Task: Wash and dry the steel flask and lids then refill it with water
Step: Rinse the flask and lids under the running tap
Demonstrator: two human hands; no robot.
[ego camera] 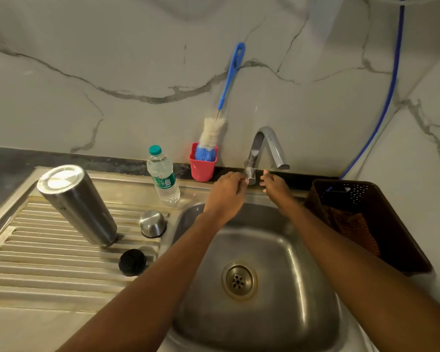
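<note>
The steel flask (78, 204) stands upside down on the ribbed drainboard (36, 262) at the left. A domed steel lid (152, 223) sits to its right, and a black inner lid (132, 262) lies nearer the front. My left hand (226, 193) reaches over the sink (290, 262) and pinches the tap handle (250, 174) at the base of the curved faucet (269, 146). My right hand (274, 184) hovers just right of the handle with fingers relaxed, holding nothing. No water is visible from the spout.
A plastic water bottle (163, 174) with a teal cap stands behind the drainboard. A red cup (202, 163) holds a blue-handled bottle brush (229, 80). A dark brown basket (366, 224) with a cloth sits right of the sink. A blue hose (389, 92) runs down the wall.
</note>
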